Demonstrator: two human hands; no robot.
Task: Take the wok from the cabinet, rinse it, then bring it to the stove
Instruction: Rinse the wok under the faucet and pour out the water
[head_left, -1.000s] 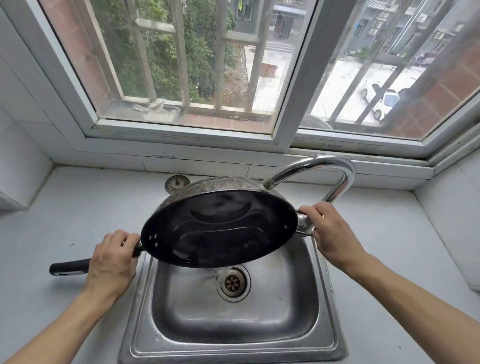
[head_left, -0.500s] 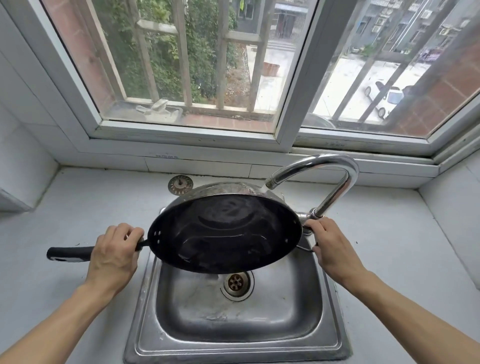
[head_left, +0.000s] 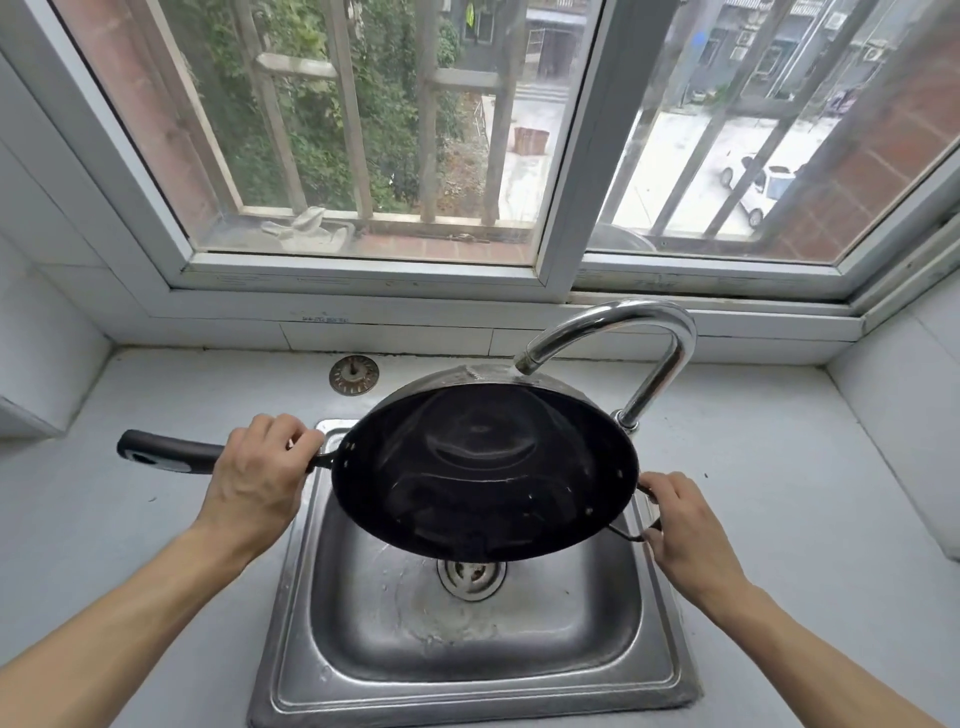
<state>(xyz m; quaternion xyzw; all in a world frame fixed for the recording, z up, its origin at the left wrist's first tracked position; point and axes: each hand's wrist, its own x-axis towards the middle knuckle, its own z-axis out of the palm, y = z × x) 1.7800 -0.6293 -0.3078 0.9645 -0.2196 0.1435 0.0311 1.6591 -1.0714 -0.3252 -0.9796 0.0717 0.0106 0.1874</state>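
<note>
One wok (head_left: 483, 473) hangs tilted over the one sink (head_left: 660, 670), its black inside facing the person. Two hands hold it: the left hand (head_left: 260, 483), at nine o'clock of the wok, has its fingers clenched round the long handle (head_left: 166, 454); the right hand (head_left: 680, 525), at four o'clock, grips the wire loop. One tap (head_left: 644, 338) arches above the rim at twelve o'clock. One strainer (head_left: 354, 375) lies on the worktop (head_left: 779, 493).

Home kitchen, steel sink (head_left: 291, 597) set in pale counter (head_left: 779, 467) below both hands, gooseneck tap (head_left: 670, 332) beyond them, barred window (head_left: 363, 130) above, drain strainer (head_left: 354, 375) behind.
</note>
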